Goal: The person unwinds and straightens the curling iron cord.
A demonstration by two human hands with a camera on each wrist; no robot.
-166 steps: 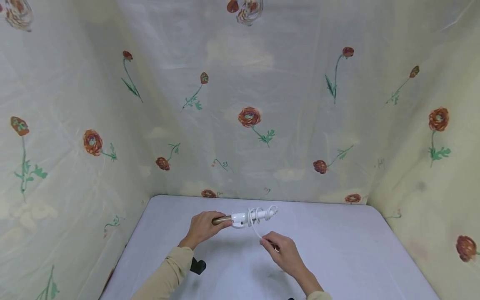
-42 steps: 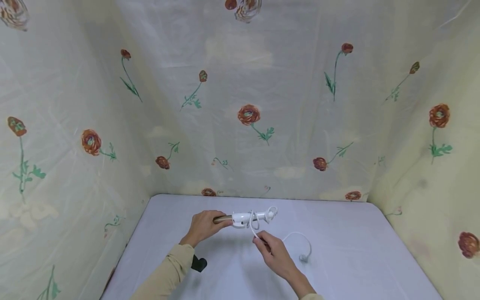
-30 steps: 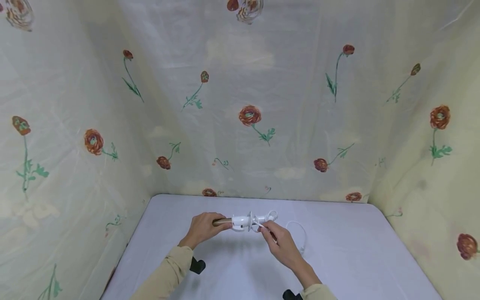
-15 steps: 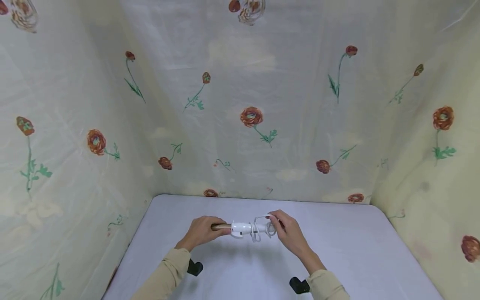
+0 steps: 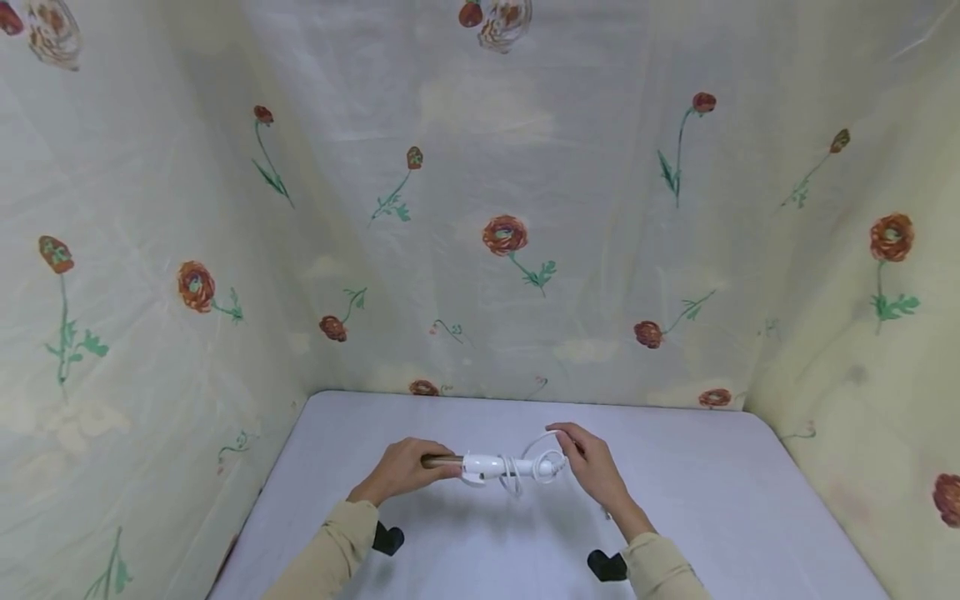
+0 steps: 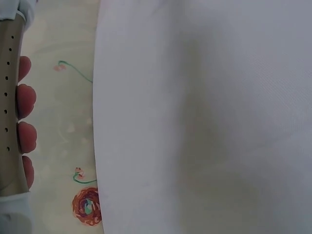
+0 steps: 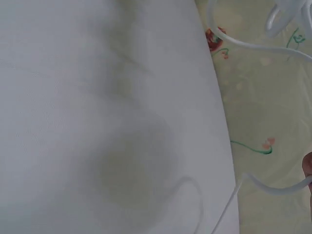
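My left hand (image 5: 401, 471) grips the brown-gold barrel of a white-handled curling iron (image 5: 483, 465), held level above the table. In the left wrist view, fingertips (image 6: 27, 100) curl round the perforated barrel (image 6: 9, 97). Its white cord (image 5: 536, 440) loops loosely about the handle and arcs up to my right hand (image 5: 597, 471), which pinches it just right of the handle's end. In the right wrist view, the cord (image 7: 275, 189) runs from a fingertip (image 7: 307, 168) at the right edge. The plug (image 5: 606, 514) shows partly beside my right wrist.
A white-covered table (image 5: 697, 500) lies below, with soft shadows under the hands. Flower-printed curtains (image 5: 600, 250) enclose it at the back and both sides. Black heart-shaped pieces (image 5: 388, 538) show beside both sleeves.
My right hand has swung from below the handle up to its right end, drawing the cord with it. Fewer coils show on the handle than at first. My left hand keeps its grip.
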